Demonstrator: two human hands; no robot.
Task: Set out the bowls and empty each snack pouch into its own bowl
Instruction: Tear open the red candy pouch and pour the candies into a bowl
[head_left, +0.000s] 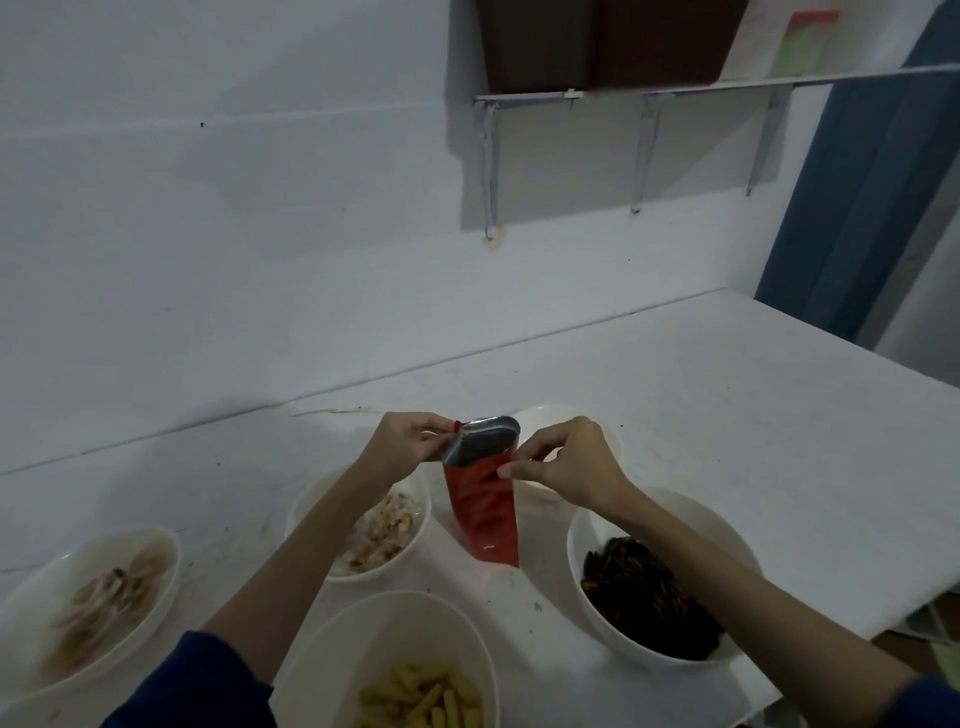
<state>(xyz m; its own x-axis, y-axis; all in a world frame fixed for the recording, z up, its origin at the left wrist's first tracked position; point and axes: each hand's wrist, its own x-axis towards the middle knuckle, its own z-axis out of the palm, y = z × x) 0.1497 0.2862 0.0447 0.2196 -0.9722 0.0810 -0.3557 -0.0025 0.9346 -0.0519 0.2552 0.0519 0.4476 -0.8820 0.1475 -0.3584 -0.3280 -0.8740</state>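
A red snack pouch (485, 514) stands upright above the white table, its mouth spread so the silver lining shows. My left hand (405, 447) pinches the top left edge of the pouch. My right hand (563, 465) pinches its right edge. Around it sit white bowls: one with pale mixed snacks (415, 540) under my left forearm, one with dark snacks (587, 566) under my right forearm, one with yellow sticks (337, 649) at the front, one with beige snacks (166, 577) at the left. A further bowl (545, 415) behind the pouch is mostly hidden.
The white table (727, 441) stretches back to a white wall, and its right edge falls away near the dark-snack bowl. A wall shelf (675, 91) on brackets carries a brown box high above. A blue curtain (857, 208) hangs at the right.
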